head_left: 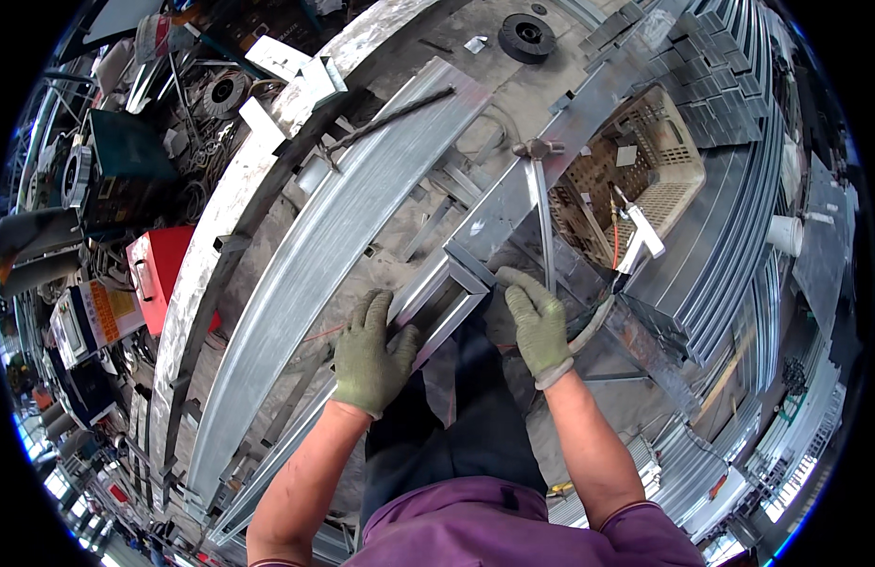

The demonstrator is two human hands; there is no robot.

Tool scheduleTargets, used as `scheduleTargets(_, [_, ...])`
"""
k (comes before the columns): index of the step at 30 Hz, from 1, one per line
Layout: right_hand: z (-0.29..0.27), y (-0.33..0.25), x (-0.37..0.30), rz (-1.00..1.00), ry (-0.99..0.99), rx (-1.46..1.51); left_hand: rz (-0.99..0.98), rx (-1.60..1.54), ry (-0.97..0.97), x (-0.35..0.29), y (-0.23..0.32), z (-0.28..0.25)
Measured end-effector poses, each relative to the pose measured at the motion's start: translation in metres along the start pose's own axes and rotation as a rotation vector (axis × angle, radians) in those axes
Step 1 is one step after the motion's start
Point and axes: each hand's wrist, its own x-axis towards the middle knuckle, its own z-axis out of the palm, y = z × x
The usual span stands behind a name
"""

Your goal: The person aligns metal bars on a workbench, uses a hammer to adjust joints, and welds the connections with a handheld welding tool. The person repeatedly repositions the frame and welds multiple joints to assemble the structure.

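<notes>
My left hand (369,354), in a green knit glove, is closed over the near-left side of a long grey metal channel (439,331), its thumb on the channel's edge. A short metal piece (469,268) lies across the channel's far end. My right hand (537,326), gloved alike, has its fingers stretched out with the tips at the right end of that piece. Whether they press on it I cannot tell. Just beyond the right hand a hammer (543,203) leans head-up, its handle running down to the fingers.
A plastic crate (678,142) stands at the right, with a white-handled torch (643,227) at its near side. Stacked metal profiles (712,246) lie beyond it. A wide metal beam (315,222) and a curved beam (211,227) run along the left, near a red box (159,274).
</notes>
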Motion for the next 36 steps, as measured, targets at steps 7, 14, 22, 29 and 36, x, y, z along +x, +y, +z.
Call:
scheduleTargets(7, [0.013,0.014,-0.011,-0.178,-0.006,-0.159,0.168,-0.088,-0.02,-0.028,0.033,0.002])
scheduleTargets(14, [0.012,0.013,0.005,-0.159,-0.043,-0.171,-0.01,0.092,-0.132,-0.016,0.041,0.049])
scheduleTargets(22, [0.014,0.0,0.006,-0.29,-0.051,-0.359,0.085,0.143,-0.012,-0.024,0.026,0.07])
scheduleTargets(29, [0.008,-0.008,0.005,-0.292,-0.094,-0.403,0.105,0.007,0.055,-0.021,0.035,0.05])
scheduleTargets(36, [0.01,-0.01,0.005,-0.324,-0.021,-0.42,-0.009,0.234,-0.075,-0.001,0.003,0.005])
